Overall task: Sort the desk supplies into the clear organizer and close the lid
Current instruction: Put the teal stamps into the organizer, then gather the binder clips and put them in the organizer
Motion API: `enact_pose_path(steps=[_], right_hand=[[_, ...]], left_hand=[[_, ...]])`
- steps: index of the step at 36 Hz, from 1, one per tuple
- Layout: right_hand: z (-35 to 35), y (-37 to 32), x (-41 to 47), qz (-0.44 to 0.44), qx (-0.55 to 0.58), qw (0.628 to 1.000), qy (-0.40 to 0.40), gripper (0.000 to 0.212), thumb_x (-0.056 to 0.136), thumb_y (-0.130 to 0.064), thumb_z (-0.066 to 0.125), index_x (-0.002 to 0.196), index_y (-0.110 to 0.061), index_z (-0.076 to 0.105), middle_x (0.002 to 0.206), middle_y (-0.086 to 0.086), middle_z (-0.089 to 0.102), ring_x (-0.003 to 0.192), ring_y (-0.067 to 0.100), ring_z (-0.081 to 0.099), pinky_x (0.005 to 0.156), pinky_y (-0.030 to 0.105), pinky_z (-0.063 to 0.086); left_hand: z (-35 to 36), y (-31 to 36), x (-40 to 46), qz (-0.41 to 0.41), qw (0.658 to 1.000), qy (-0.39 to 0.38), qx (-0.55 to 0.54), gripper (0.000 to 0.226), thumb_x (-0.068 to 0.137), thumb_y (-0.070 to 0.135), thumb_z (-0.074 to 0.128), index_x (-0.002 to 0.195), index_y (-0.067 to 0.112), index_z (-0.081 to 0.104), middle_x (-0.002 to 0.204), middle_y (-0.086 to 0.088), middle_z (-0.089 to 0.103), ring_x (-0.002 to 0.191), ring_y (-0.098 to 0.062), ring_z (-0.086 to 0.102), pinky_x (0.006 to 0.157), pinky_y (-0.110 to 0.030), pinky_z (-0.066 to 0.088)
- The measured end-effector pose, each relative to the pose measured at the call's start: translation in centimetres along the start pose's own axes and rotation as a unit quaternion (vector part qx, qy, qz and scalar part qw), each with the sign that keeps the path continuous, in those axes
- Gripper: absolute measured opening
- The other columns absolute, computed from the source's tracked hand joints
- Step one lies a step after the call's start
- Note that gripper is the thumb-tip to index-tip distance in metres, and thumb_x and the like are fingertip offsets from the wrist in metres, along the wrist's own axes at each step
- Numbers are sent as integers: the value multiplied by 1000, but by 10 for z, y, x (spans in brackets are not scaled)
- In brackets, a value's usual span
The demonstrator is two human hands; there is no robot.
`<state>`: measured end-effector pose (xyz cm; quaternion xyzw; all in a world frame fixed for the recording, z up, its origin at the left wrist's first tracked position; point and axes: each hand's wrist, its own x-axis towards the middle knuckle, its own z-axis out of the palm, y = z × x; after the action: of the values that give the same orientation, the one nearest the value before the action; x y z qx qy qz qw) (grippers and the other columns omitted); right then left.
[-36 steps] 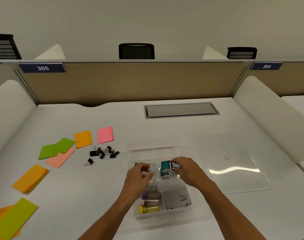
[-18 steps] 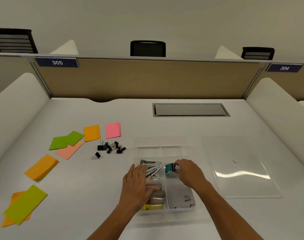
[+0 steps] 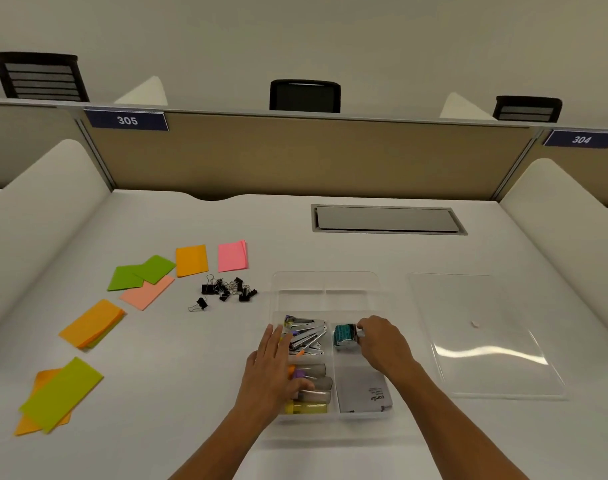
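Hands at the Clear Box on the Desk

Hands, two of them, reach into one clear plastic box [image 3: 330, 282] on the white desk [image 3: 330, 455]. The box has thin walls that split it into parts. Its two far parts look bare.

The left hand [image 3: 273, 372] lies flat with straight, loose fingers. It rests over the left side of the box and holds nothing. Just past its fingertips is a pile of shiny metal staplers [image 3: 307, 336] in the middle left part. The pile is too mixed up to count. Under the hand are small tubes [image 3: 313, 393]; about four show, and one is yellow.

The right hand [image 3: 382, 344] has curled fingers that pinch one small green stamp [image 3: 345, 336]. The stamp sits in the middle right part of the box. One flat gray packet [image 3: 364, 393] lies in the near right part, and the right wrist covers a bit of it.

One clear flat lid [image 3: 482, 334] lies on the desk just right of the box. It is off the box and shines in the light.

Left of the box is a bunch of black clips [image 3: 228, 289] with wire handles. One more clip [image 3: 200, 303] lies apart from the bunch. Bright paper notes [image 3: 91, 323] lie further left, in about eight piles: green, orange, pink and peach. They are thin and have square corners.

One gray panel [image 3: 387, 220] is set into the desk at the back. Two blue signs say 305 [image 3: 126, 120] and 304 [image 3: 581, 139]. Three black chairs [image 3: 305, 95] stand behind the tan wall.
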<state>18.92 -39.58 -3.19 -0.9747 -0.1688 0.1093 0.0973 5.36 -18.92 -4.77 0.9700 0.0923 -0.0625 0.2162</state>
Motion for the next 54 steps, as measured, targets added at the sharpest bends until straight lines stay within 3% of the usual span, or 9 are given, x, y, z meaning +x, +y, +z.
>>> enact_pose_path(steps=[13,17,27,31,39,42,45,50,54], right_hand=[[-3,-11,-4,10,-2,1000,7,13,93,-24,62,100,-13,65,101,3,63,78,17,59,65,27,48],[-3,-13,-6,21,-8,1000,1,9,92,-21,61,97,-14,64,100,3,61,80,20,62,72,34,56],[-15,-19,-11,27,-45,999,-9,35,93,-28,61,127,-20,54,117,1,58,98,18,61,77,31,54],[-27,-35,-10,32,-36,999,6,44,92,-25,61,135,-23,49,125,1,58,109,20,58,80,33,53],[-39,-90,2,-67,95,991,58,52,98,-31,52,148,-23,37,149,0,42,134,21,44,104,38,43],[-35,-113,10,-121,143,981,52,57,98,-31,54,150,-21,34,151,0,39,136,19,40,111,34,38],[-31,-137,17,-156,186,969,39,61,97,-30,56,151,-20,32,152,-1,37,137,17,39,113,31,35],[-19,-179,26,-167,228,959,-2,68,96,-31,58,154,-22,24,153,-2,32,135,15,40,112,34,37],[-6,-204,34,-172,216,961,-19,71,95,-32,57,156,-23,20,153,-3,32,136,14,39,111,28,33]], left_hand=[[-1,-7,-6,1,1000,-7,-1,92,85,65,51,154,26,3,162,6,-10,148,-13,-15,116,-40,24],[0,-11,-9,6,1000,-2,-15,90,86,64,51,154,27,4,161,9,-11,148,-11,-15,115,-39,25],[-8,-16,-17,22,988,16,-149,80,90,66,40,153,30,6,157,18,-7,144,1,-11,121,-38,11],[-11,-28,-15,12,977,43,-209,96,74,89,20,151,35,5,159,19,-3,144,4,-6,122,-37,13],[-31,-70,-1,-27,966,109,-233,82,87,71,38,153,29,13,161,13,7,145,3,-1,121,-42,16],[-43,-87,5,-50,962,136,-231,79,88,59,46,152,24,17,161,6,13,146,-4,7,120,-35,15],[-52,-105,12,-68,958,160,-229,80,87,56,49,152,20,21,160,2,18,147,-11,12,118,-29,15],[-61,-136,30,-96,952,180,-229,85,86,53,57,152,19,18,160,1,18,148,-15,9,119,-33,15],[-65,-155,51,-105,951,183,-227,87,85,50,64,153,20,18,161,3,15,149,-15,5,119,-37,14]])
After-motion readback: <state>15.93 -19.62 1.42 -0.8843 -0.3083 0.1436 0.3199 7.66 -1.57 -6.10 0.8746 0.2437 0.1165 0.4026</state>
